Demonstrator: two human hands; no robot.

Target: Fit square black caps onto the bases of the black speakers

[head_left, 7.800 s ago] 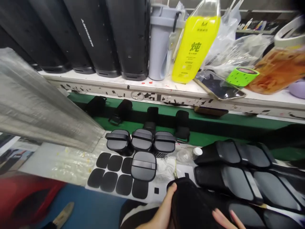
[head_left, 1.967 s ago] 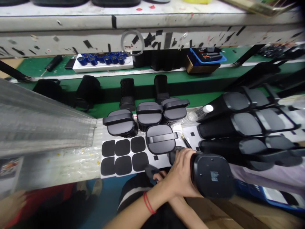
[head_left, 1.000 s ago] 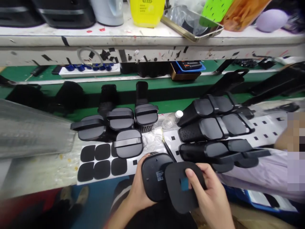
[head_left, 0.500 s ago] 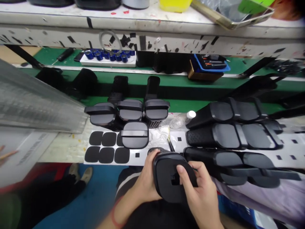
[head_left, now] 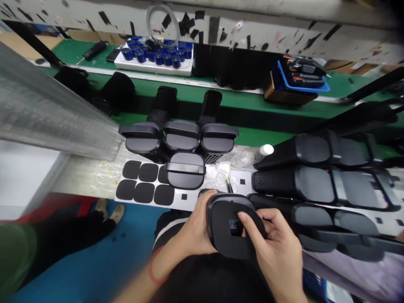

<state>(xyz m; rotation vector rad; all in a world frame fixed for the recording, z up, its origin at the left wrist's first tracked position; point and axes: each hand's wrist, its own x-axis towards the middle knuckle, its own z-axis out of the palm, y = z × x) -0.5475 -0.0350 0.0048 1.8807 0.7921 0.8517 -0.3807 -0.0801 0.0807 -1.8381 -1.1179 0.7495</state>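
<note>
My left hand (head_left: 197, 229) grips a black speaker unit (head_left: 213, 210) by its side, its flat end facing me. My right hand (head_left: 277, 248) presses a black pad with a square hole (head_left: 232, 244) onto that end, thumb beside the hole. Just beyond lies a white sheet (head_left: 189, 201) carrying several black pads (head_left: 143, 185). Several upright speaker units (head_left: 184, 170) stand behind the sheet.
Long black speaker bodies (head_left: 315, 185) lie stacked at the right. A green belt (head_left: 252, 101) runs behind, with a tray of blue parts (head_left: 158, 54) and a blue bin (head_left: 299, 78) beyond. A clear plastic stack (head_left: 47, 109) fills the left. Another person's shoes (head_left: 109, 210) show below.
The pad came from my right hand's open hold onto the unit's end and now lies flat against it. My view has tilted further down.
</note>
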